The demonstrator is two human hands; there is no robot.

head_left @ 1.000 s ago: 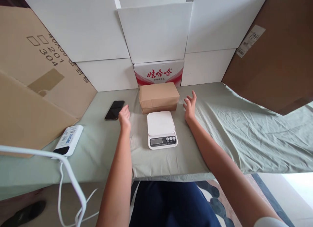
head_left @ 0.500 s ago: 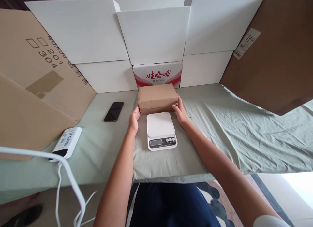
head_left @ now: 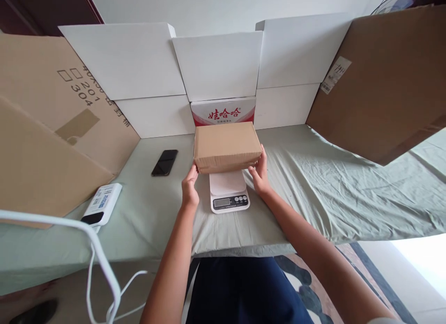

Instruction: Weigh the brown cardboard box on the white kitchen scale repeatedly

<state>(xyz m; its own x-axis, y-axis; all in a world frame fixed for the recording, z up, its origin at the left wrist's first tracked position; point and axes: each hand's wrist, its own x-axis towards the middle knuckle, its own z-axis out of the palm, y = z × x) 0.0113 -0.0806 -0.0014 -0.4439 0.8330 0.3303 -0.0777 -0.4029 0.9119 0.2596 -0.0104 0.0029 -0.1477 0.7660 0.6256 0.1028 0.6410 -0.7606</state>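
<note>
1 box (head_left: 227,145) w/ L hand (head_left: 190,187), R hand (head_left: 260,173) at edges, gap to phone (head_left: 165,162)

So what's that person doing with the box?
Someone is holding a small brown box between two bare hands, the left hand at one end and the right hand at the other. The box covers the back part of a white scale in this view; I can't tell if they touch. The scale sits on a green cloth, and a black phone lies to the left.
</note>
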